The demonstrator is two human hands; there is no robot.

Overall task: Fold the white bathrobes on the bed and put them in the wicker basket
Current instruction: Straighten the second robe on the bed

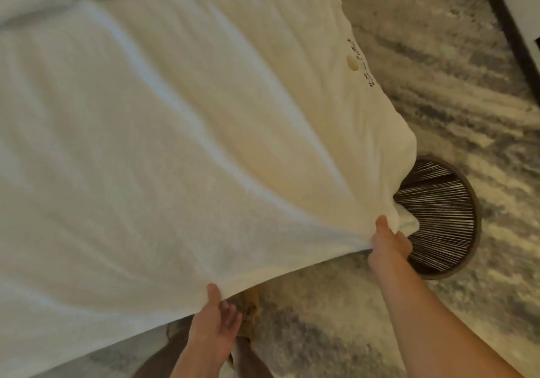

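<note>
Beside basket (pixel 444 211), left hand (pixel 214 328) and right hand (pixel 388 246) pinch robe (pixel 204 144) hem, thumbs on top. Folding judged just begun; next, carry hem over, edges matched.

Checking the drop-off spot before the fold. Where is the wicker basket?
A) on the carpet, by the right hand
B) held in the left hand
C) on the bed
A: the wicker basket stands on the carpet just beyond the right hand, its rim partly hidden by the white bathrobe.
</note>
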